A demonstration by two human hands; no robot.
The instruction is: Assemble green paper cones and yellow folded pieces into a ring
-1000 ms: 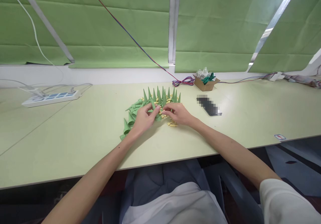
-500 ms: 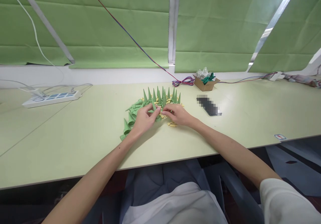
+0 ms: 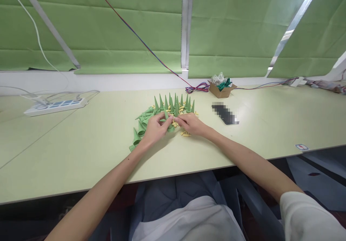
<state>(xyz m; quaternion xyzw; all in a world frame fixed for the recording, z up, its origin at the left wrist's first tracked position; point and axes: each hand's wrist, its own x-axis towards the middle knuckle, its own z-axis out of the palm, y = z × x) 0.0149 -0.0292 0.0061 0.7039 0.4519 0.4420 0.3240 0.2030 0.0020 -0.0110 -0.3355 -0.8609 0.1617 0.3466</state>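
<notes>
One pale table (image 3: 108,143) — green blinds (image 3: 229,28) behind

- Cone (image 3: 171,128): partly hidden by the left hand (image 3: 155,126).
- Right hand (image 3: 190,123): whatever its fingertips pinch, too small to tell.
- Phone (image 3: 225,114), three o'clock: blurred by pixel blocks.
- Strip (image 3: 55,106), nine o'clock: plugs indistinct.
- Blinds (image 3: 238,28), twelve o'clock: cut off above.
- Sleeve (image 3: 305,212), four o'clock: cut off.
</notes>
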